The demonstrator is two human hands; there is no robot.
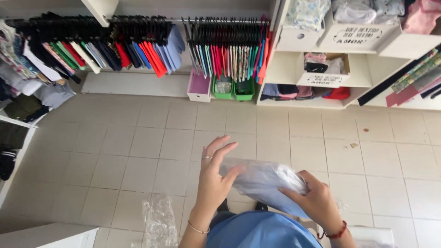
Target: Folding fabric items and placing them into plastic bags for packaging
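Both hands grip a clear plastic bag holding folded pale-blue cloth at waist height: left hand thumb-pinching its edge, right hand closed underneath, fingertips hidden. Below, crumpled clear plastic wrap lies blurred on beige tiled floor; hanging clothes rail behind.

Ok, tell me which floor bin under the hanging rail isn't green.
The leftmost bin: it is pink and white, while the two bins to its right are green.

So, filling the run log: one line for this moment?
left hand: on clear bag | right hand: grips bag | standing, tiled floor
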